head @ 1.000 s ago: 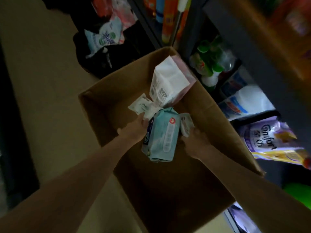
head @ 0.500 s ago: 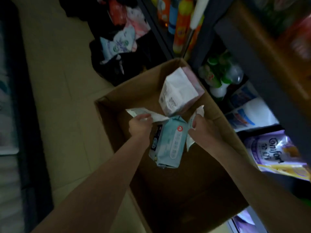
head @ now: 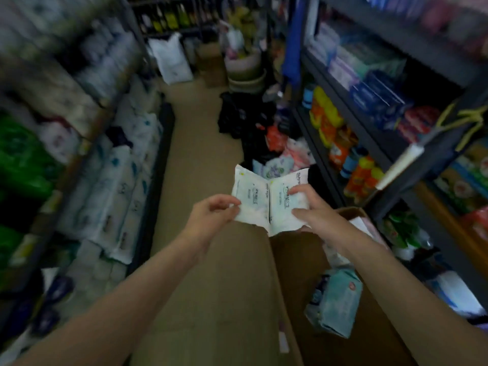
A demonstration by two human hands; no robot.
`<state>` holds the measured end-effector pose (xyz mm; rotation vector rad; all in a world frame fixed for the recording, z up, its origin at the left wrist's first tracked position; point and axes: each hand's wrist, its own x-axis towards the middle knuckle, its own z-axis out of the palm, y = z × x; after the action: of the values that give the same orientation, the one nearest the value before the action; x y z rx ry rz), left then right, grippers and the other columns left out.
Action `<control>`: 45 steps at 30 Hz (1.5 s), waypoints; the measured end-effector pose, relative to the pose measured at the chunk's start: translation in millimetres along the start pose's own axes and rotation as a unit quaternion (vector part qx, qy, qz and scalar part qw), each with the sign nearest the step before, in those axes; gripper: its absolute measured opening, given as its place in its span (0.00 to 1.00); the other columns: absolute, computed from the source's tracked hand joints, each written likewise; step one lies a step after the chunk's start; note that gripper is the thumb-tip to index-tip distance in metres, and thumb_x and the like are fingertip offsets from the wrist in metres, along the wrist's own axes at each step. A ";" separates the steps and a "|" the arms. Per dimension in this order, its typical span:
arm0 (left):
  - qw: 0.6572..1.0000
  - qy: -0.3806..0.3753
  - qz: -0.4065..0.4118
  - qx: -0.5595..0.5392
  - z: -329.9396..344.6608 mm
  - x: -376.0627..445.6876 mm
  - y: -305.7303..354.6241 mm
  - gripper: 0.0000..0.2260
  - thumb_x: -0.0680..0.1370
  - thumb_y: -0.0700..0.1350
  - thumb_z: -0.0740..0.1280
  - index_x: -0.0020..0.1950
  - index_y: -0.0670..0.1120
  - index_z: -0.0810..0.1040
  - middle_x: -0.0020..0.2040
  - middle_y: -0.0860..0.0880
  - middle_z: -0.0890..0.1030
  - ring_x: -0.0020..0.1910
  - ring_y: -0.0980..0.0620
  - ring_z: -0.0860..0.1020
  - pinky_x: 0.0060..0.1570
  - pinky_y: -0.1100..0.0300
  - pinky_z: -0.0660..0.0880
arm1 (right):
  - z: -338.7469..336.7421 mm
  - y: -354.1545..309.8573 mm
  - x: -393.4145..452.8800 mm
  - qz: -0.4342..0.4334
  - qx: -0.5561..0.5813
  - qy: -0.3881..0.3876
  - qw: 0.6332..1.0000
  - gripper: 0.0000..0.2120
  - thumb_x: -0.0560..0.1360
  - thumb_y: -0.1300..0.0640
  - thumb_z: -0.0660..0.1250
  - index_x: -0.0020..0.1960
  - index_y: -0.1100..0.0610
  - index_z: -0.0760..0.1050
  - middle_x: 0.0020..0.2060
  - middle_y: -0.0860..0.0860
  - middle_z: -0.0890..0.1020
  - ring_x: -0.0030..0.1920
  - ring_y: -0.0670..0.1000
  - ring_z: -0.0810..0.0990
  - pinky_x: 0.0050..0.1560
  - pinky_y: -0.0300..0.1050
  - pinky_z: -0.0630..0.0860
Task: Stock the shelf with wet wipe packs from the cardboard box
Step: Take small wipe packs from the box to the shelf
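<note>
— What's on your left?

— A blurred shelf of white wrapped bundles (head: 113, 180); I cannot read any label. My left hand (head: 211, 212) pinches the left small white flat wet wipe pack (head: 249, 196), fingers curled on its edge.

— And the other?

— My right hand (head: 314, 210) grips the right white flat wet wipe pack (head: 286, 204), edge to edge with the first, both held up above the open brown cardboard box (head: 264, 299). My arm hides part of the box. A pale blue soft wipe pack (head: 335, 305) lies inside. The dark metal shelf of bottles and packets (head: 351, 120) stands rightmost, smeared.
</note>
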<state>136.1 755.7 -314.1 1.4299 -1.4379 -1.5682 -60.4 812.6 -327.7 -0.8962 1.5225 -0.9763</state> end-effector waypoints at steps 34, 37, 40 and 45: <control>0.903 0.354 0.204 -0.132 -596.4 -400.0 248.8 0.09 0.76 0.43 0.66 0.55 0.44 0.76 0.49 0.45 0.81 0.48 0.45 0.79 0.55 0.52 0.76 | 653.8 -497.2 -192.4 -0.420 0.100 -0.467 0.772 0.18 0.73 0.68 0.63 0.47 0.45 0.66 0.56 0.56 0.76 0.48 0.53 0.79 0.36 0.43 0.80; 0.852 0.476 0.199 -0.085 -624.5 -387.6 257.7 0.08 0.76 0.41 0.67 0.55 0.43 0.73 0.50 0.45 0.80 0.48 0.46 0.79 0.50 0.52 0.77 | 691.6 -493.6 -182.6 -0.399 0.095 -0.559 0.720 0.22 0.73 0.68 0.65 0.54 0.44 0.64 0.59 0.57 0.75 0.52 0.55 0.79 0.41 0.47 0.81; 0.835 0.527 0.161 -0.007 -645.7 -370.5 263.4 0.14 0.75 0.39 0.67 0.59 0.43 0.69 0.56 0.43 0.78 0.54 0.45 0.79 0.53 0.49 0.78 | 716.9 -496.6 -161.9 -0.431 0.085 -0.560 0.702 0.42 0.64 0.63 0.74 0.66 0.38 0.54 0.62 0.53 0.72 0.59 0.54 0.76 0.55 0.52 0.77; 0.745 0.586 0.033 0.316 -669.3 -364.4 259.1 0.28 0.75 0.35 0.64 0.73 0.42 0.58 0.65 0.42 0.73 0.57 0.46 0.75 0.53 0.58 0.74 | 759.6 -491.1 -134.6 -0.533 -0.103 -0.472 0.694 0.56 0.63 0.62 0.77 0.74 0.43 0.40 0.67 0.51 0.66 0.63 0.54 0.70 0.59 0.49 0.73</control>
<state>795.3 801.8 145.4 2.0816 -1.1151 0.1416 731.7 655.0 101.5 -2.1350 0.0841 -0.8168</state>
